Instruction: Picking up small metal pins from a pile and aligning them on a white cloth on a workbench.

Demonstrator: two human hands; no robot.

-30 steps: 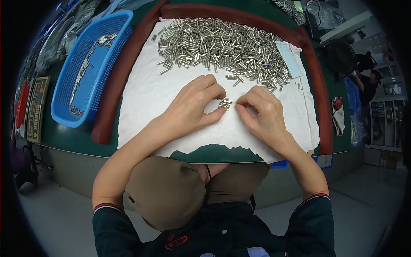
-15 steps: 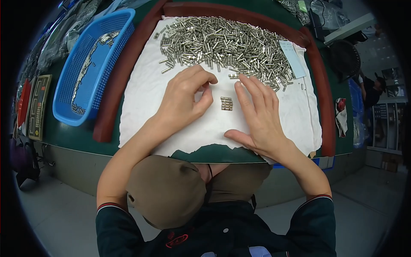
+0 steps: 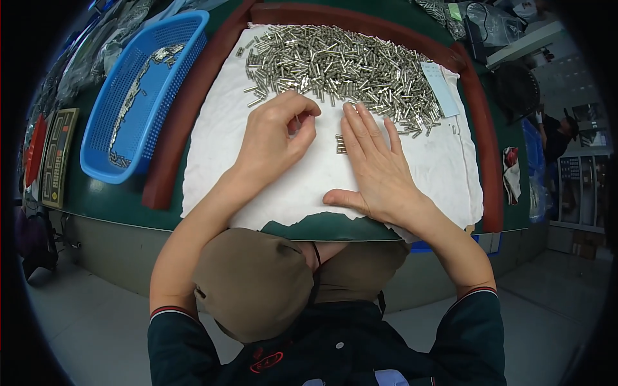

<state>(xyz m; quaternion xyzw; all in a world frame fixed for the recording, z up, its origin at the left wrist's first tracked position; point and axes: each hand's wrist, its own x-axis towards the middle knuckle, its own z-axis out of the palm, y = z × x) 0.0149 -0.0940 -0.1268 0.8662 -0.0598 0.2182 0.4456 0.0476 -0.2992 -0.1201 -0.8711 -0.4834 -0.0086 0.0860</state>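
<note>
While the small row of short silver metal pins (image 3: 340, 144) lies by itself on the white cloth (image 3: 212, 161), both hands have let go of it; a moment ago they were pinching it together. The right hand (image 3: 376, 168) now lies flat beside the row, its fingers straight and a little spread. The left hand (image 3: 275, 136) has lifted up toward the big heap of silver metal pins (image 3: 341, 64), with thumb and first finger curled close, maybe pinching one pin, but I cannot tell. So the little row looks finished for now. A pale blue paper slip (image 3: 440, 89) rests on the heap's right edge. A long blue plastic basket (image 3: 138, 90) sits far left.
</note>
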